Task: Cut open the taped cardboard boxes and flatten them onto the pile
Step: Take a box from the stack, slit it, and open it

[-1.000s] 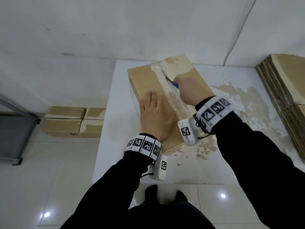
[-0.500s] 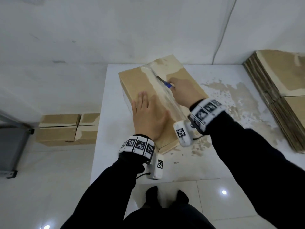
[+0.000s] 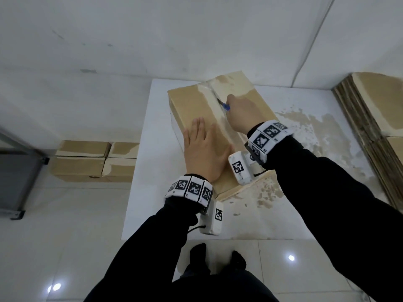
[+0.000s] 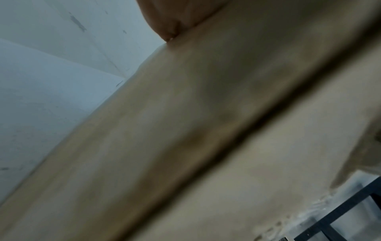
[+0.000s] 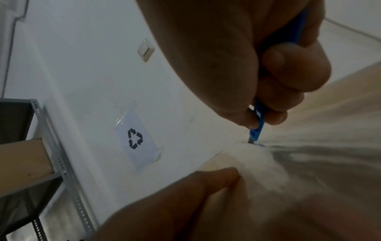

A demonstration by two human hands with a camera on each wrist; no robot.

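- While the cardboard box (image 3: 218, 127) lies on the white table (image 3: 152, 171) at the centre of the head view, the left hand (image 3: 202, 153) rests flat on its top, fingers straight and close together, palm down.
- Right hand (image 3: 242, 112) is curled tight round a blue-handled box cutter (image 5: 256, 128), thumb and fingers pinching the handle.
- Its blade tip sits in the clear tape seam (image 3: 220, 112) running along the box top, near the far end.
- Flattened cardboard pile (image 3: 375, 118) lies at the right edge of the frame.
- More taped boxes (image 3: 93, 160) are stacked on the floor at the left.
- On the wall, the right wrist view shows a recycling-symbol label (image 5: 136, 138).
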